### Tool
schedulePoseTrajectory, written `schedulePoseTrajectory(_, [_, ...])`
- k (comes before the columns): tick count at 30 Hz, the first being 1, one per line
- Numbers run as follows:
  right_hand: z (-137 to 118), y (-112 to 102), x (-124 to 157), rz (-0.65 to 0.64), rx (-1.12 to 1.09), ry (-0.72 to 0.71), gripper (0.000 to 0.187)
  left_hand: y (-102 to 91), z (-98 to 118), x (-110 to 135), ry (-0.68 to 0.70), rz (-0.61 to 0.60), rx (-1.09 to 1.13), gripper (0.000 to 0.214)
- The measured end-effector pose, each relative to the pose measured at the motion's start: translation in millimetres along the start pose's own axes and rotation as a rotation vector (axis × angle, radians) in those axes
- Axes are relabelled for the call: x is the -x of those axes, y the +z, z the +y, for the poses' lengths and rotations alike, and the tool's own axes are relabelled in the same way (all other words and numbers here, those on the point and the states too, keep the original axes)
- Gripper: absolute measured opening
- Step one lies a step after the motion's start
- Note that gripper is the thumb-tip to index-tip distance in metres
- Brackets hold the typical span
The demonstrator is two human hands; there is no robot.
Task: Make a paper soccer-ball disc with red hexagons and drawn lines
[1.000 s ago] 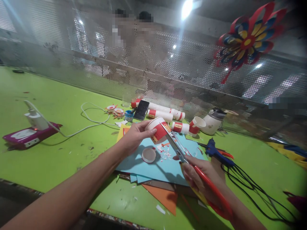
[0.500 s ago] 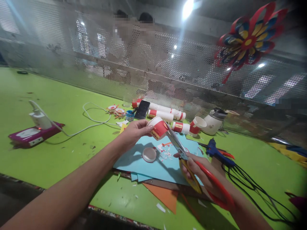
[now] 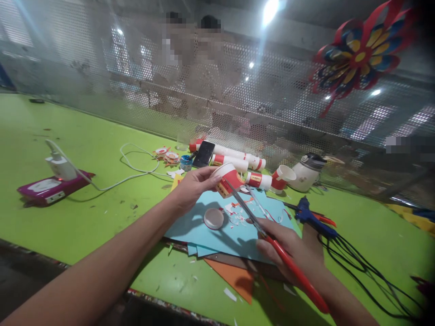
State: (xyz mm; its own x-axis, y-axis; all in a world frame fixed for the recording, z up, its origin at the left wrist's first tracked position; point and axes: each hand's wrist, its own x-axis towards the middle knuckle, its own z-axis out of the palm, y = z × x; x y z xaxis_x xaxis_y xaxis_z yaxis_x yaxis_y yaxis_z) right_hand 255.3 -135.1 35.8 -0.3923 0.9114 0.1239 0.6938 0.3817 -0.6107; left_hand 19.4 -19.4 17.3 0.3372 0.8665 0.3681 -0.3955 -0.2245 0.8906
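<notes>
My left hand (image 3: pixel 192 186) grips a red and white paper cup (image 3: pixel 227 178) on its side above a light blue paper sheet (image 3: pixel 204 228). My right hand (image 3: pixel 288 246) holds red-handled scissors (image 3: pixel 268 235), fingers in the loops. The blades are parted and their tips meet the cup's lower edge. A cut-off white cup bottom (image 3: pixel 213 218) and small red and white paper scraps (image 3: pixel 238 215) lie on the blue sheet under the cup.
On the green table (image 3: pixel 84 213): more paper cups (image 3: pixel 258 180), a black phone (image 3: pixel 204 154), a white jug (image 3: pixel 307 171), a blue glue gun (image 3: pixel 311 215) with black cables, a magenta device (image 3: pixel 50 188) with a white charger cord, orange paper (image 3: pixel 234 278). A perforated metal screen stands behind, with a paper pinwheel (image 3: pixel 360 56).
The scissor blades have opened against the cup's edge. My right hand has shifted slightly right and down; the cup has tilted a little.
</notes>
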Motion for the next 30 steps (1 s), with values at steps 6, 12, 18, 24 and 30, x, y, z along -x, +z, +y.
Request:
schedulePoseTrajectory(6, [-12, 5, -1, 0.076, 0.060, 0.015, 0.033, 4.3, 1, 2, -0.002, 0.000, -0.021, 0.032])
schedulePoseTrajectory(12, [-2, 8, -3, 0.066, 0.066, -0.019, 0.034, 2.9, 1, 1, -0.008, -0.001, -0.022, 0.033])
schedulePoseTrajectory(18, [1, 8, -4, 0.061, 0.049, -0.029, 0.036, 2.5, 2, 2, -0.025, -0.016, -0.016, 0.033])
schedulePoseTrajectory(24, [3, 9, -5, 0.066, 0.070, -0.035, 0.038, 2.2, 2, 1, -0.040, -0.008, -0.005, 0.032])
schedulePoseTrajectory(30, [-1, 9, -4, 0.083, 0.071, 0.010, 0.040, 2.1, 1, 1, -0.058, -0.002, 0.002, 0.033])
